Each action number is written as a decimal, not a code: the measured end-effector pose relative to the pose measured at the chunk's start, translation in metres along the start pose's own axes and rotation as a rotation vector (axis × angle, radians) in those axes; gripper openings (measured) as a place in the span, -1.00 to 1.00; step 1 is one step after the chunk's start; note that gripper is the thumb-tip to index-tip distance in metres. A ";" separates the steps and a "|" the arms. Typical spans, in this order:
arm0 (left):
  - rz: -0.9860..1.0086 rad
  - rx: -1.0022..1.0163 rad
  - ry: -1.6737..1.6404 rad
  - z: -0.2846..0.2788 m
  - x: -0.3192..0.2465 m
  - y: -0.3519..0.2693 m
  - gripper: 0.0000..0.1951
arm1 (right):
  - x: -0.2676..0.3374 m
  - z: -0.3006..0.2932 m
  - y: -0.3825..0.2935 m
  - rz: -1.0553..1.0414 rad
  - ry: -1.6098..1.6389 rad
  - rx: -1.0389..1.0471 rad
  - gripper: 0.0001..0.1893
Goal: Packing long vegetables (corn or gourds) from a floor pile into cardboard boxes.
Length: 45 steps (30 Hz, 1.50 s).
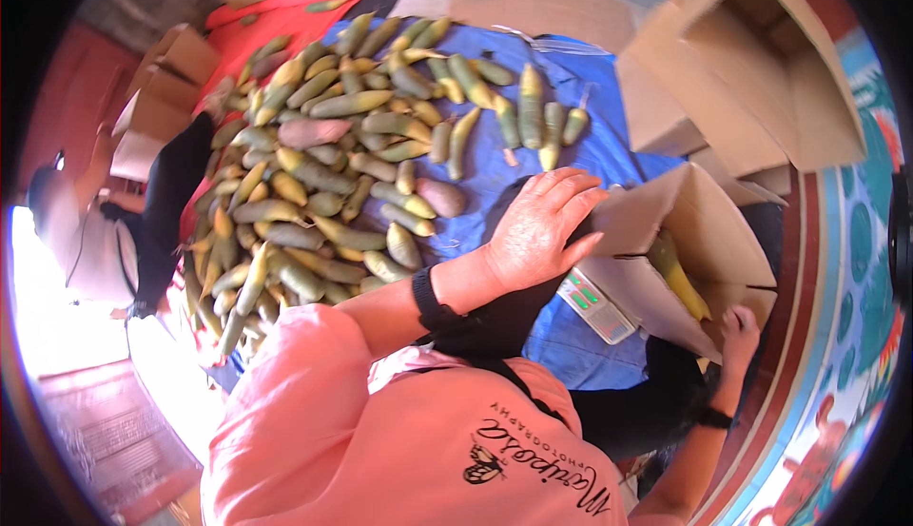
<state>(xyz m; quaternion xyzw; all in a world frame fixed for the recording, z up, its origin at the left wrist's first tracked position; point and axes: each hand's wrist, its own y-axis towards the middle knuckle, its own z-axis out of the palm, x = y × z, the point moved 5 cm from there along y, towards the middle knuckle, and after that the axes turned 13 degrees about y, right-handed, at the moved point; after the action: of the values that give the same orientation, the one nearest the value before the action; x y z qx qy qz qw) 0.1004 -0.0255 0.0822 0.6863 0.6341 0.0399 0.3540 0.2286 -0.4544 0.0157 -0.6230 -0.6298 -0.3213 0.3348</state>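
My left hand (549, 226) is over my dark-clad leg, back up and fingers apart, holding nothing, its fingertips near the rim of an open cardboard box (685, 205). My right hand (740, 328), fingers curled, is at the box's near right edge; whether it grips the cardboard I cannot tell. Inside the box lies a long green-and-yellow vegetable (677, 276). A digital scale (599, 306) with lit green digits shows beside the box's near wall; whether it bears the box is hidden. To the left spreads a large heap of similar vegetables (314, 169), radish-like, a few pinkish.
Blue sheeting (606, 105) and red sheeting (239, 34) lie under the heap. Larger open cardboard boxes (820, 98) stand at the upper right, by a painted wall (856, 241). Another person (93, 233) is at the left, near more boxes (153, 112).
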 end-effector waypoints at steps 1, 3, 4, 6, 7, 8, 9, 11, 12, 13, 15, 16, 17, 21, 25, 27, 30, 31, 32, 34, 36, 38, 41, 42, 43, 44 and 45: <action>-0.033 -0.023 -0.029 -0.005 0.007 -0.004 -0.55 | 0.000 -0.008 -0.001 -0.097 -0.210 0.043 -0.87; -0.153 -0.036 -0.081 -0.012 0.036 -0.023 -0.60 | 0.030 -0.005 -0.018 -0.277 -0.339 0.028 -0.84; -0.248 -0.039 -0.079 -0.013 0.054 -0.038 -0.62 | 0.037 -0.007 -0.025 -0.279 -0.343 0.037 -0.83; -0.416 -0.026 -0.030 -0.005 0.094 -0.077 -0.66 | 0.048 -0.009 -0.042 -0.289 -0.345 -0.038 -0.81; -0.515 0.005 -0.027 -0.003 0.115 -0.101 -0.68 | 0.051 -0.013 -0.052 -0.293 -0.347 -0.138 -0.80; -0.582 0.024 0.060 -0.001 0.135 -0.128 -0.69 | 0.053 -0.010 -0.060 -0.296 -0.347 -0.121 -0.80; -0.674 0.085 0.106 0.006 0.160 -0.164 -0.70 | 0.054 -0.012 -0.068 -0.278 -0.331 -0.201 -0.79; -0.824 0.303 0.257 0.009 0.192 -0.227 -0.63 | 0.049 -0.020 -0.081 -0.255 -0.325 -0.279 -0.77; -0.918 0.457 0.333 0.010 0.206 -0.261 -0.62 | 0.045 -0.024 -0.087 -0.254 -0.413 -0.325 -0.77; -0.955 0.570 0.394 0.011 0.217 -0.297 -0.61 | 0.041 -0.028 -0.093 -0.253 -0.502 -0.372 -0.76; -1.057 0.818 0.468 0.018 0.231 -0.361 -0.50 | 0.030 -0.031 -0.103 -0.231 -0.522 -0.379 -0.75; -1.086 0.971 0.439 0.013 0.227 -0.377 -0.42 | 0.025 -0.031 -0.107 -0.210 -0.530 -0.389 -0.75; -1.130 1.032 0.422 0.019 0.229 -0.406 -0.34 | 0.023 -0.030 -0.110 -0.210 -0.538 -0.386 -0.75; -1.160 1.233 0.286 0.031 0.210 -0.449 -0.20 | 0.019 -0.027 -0.114 -0.211 -0.536 -0.344 -0.74; -1.203 1.261 0.268 0.037 0.208 -0.458 -0.05 | 0.019 -0.024 -0.115 -0.247 -0.564 -0.320 -0.72; -1.150 1.245 0.251 0.031 0.203 -0.453 -0.01 | 0.019 -0.023 -0.117 -0.259 -0.570 -0.316 -0.72; -1.187 1.251 0.225 0.015 0.190 -0.446 0.03 | 0.024 -0.018 -0.121 -0.261 -0.568 -0.312 -0.73; -1.136 1.292 0.267 0.008 0.183 -0.444 0.03 | 0.026 -0.017 -0.122 -0.255 -0.564 -0.314 -0.73; -1.085 1.331 0.310 0.006 0.177 -0.443 0.02 | 0.026 -0.017 -0.123 -0.251 -0.564 -0.322 -0.73; -1.072 1.329 0.363 0.005 0.172 -0.449 0.00 | 0.025 -0.016 -0.124 -0.250 -0.577 -0.312 -0.73; -1.033 1.291 0.443 0.009 0.167 -0.454 -0.07 | 0.023 -0.017 -0.122 -0.262 -0.589 -0.305 -0.74; -1.042 1.319 0.481 0.016 0.167 -0.456 -0.06 | 0.023 -0.016 -0.121 -0.276 -0.600 -0.299 -0.75; -1.023 1.350 0.550 0.015 0.164 -0.439 -0.09 | 0.025 -0.015 -0.123 -0.311 -0.585 -0.314 -0.80; -0.931 1.422 0.515 0.014 0.162 -0.428 -0.14 | 0.024 -0.015 -0.123 -0.306 -0.582 -0.314 -0.80; -0.836 1.490 0.480 0.015 0.160 -0.421 -0.18 | 0.023 -0.015 -0.124 -0.301 -0.579 -0.315 -0.81; -0.731 1.494 0.463 0.018 0.159 -0.417 -0.32 | 0.023 -0.016 -0.125 -0.299 -0.576 -0.322 -0.81; -0.726 1.491 0.471 0.018 0.160 -0.410 -0.32 | 0.025 -0.015 -0.126 -0.301 -0.578 -0.325 -0.81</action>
<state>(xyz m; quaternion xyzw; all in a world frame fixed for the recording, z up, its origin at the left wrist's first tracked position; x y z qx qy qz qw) -0.2054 0.0883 -0.2144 0.4681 0.7320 -0.3609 -0.3389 0.1028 -0.4552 0.0464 -0.6333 -0.7239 -0.2733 -0.0115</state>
